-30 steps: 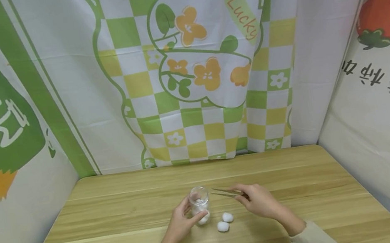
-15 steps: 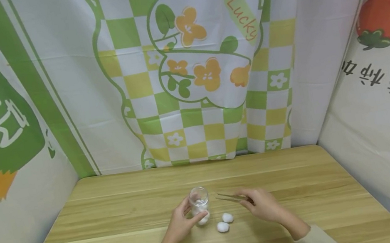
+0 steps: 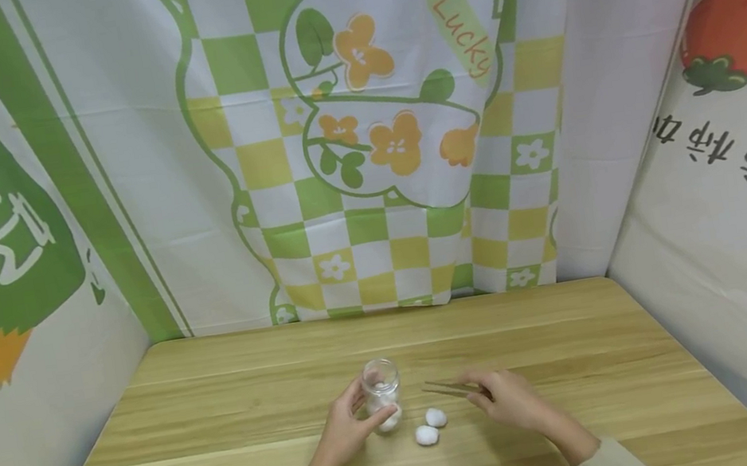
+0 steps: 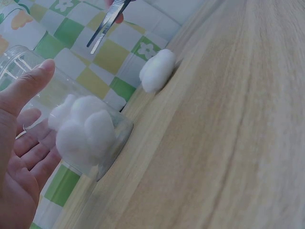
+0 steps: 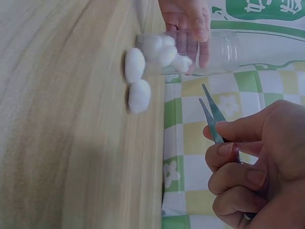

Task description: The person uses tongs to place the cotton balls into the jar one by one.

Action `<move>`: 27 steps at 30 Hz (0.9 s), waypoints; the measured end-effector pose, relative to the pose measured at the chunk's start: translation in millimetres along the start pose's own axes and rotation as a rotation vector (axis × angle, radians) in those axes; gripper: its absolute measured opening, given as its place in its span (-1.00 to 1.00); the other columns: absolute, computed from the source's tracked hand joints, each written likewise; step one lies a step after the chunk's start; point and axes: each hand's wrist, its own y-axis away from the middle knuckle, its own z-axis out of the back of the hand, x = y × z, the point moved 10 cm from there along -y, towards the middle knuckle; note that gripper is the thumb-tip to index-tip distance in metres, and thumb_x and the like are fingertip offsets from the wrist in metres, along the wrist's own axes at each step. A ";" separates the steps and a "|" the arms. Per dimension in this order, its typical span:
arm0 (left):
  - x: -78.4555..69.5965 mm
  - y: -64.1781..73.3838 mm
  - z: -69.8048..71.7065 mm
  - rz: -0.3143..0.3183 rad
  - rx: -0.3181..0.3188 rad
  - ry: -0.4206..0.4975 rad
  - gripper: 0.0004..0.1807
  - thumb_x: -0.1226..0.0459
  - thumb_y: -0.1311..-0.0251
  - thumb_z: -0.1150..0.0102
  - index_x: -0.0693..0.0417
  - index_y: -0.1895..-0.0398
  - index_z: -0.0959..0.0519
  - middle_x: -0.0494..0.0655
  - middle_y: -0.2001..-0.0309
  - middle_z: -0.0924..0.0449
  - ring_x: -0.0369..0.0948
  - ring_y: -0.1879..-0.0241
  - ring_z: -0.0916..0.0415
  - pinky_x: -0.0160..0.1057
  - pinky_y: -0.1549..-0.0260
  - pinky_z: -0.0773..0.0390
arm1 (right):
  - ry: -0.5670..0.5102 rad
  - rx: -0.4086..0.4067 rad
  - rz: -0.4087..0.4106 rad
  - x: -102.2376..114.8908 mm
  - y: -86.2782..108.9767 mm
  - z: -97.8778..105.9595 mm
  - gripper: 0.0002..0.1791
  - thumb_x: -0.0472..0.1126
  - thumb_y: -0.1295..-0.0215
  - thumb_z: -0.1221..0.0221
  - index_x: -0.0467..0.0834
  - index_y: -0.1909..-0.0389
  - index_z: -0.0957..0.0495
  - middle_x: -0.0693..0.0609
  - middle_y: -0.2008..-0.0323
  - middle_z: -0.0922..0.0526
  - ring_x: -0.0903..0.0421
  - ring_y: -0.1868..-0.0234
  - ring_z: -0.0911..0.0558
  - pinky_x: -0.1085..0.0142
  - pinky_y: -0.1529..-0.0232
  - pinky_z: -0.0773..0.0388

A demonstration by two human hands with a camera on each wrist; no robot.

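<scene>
Steadying jar [image 3: 383, 393] with left hand [image 3: 347, 428], right hand [image 3: 511, 403] pinching parted tweezers [image 5: 211, 121]; likely pickup stage, next calls for lowering tips around loose cotton ball [image 3: 427, 436].

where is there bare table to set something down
The table is bare behind the jar toward the checkered curtain, left of the left hand, and right of the right hand. It is crowded between them: jar, two white balls and tweezers.
</scene>
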 end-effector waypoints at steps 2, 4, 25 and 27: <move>1.1 -0.1 -0.3 0.006 0.003 -0.001 -0.21 0.09 -0.08 -0.36 0.09 -0.37 -0.30 0.11 -0.30 -0.47 0.14 -0.33 -0.38 0.15 -0.38 -0.34 | -0.015 0.013 -0.013 -3.0 0.5 -2.3 -0.68 -0.32 -0.31 -0.12 -0.29 -0.06 -0.55 0.13 0.65 -0.46 0.44 0.66 -0.23 0.59 0.70 -0.17; 1.7 -0.1 -0.3 0.007 0.003 -0.005 -0.20 0.09 -0.08 -0.36 0.11 -0.38 -0.28 0.13 -0.31 -0.45 0.15 -0.33 -0.38 0.16 -0.37 -0.34 | -0.037 0.027 -0.019 -5.2 1.5 -4.6 -0.67 -0.31 -0.32 -0.12 -0.30 -0.08 -0.54 0.14 0.66 -0.43 0.44 0.67 -0.22 0.59 0.70 -0.17; -1.2 0.1 -0.4 -0.001 0.007 0.002 -0.21 0.09 -0.08 -0.37 0.11 -0.37 -0.29 0.13 -0.28 -0.48 0.14 -0.31 -0.40 0.16 -0.37 -0.35 | -0.052 0.067 -0.043 -16.8 8.5 -17.6 -0.68 -0.30 -0.33 -0.12 -0.27 -0.08 -0.55 0.23 0.68 -0.24 0.42 0.69 -0.16 0.57 0.69 -0.12; -1.5 0.1 -0.2 -0.001 0.005 -0.001 -0.20 0.09 -0.08 -0.37 0.11 -0.37 -0.29 0.13 -0.28 -0.48 0.14 -0.31 -0.40 0.16 -0.37 -0.36 | -0.068 0.079 -0.038 -17.1 9.0 -19.2 -0.67 -0.30 -0.34 -0.11 -0.29 -0.09 -0.53 0.24 0.68 -0.24 0.42 0.69 -0.16 0.59 0.69 -0.12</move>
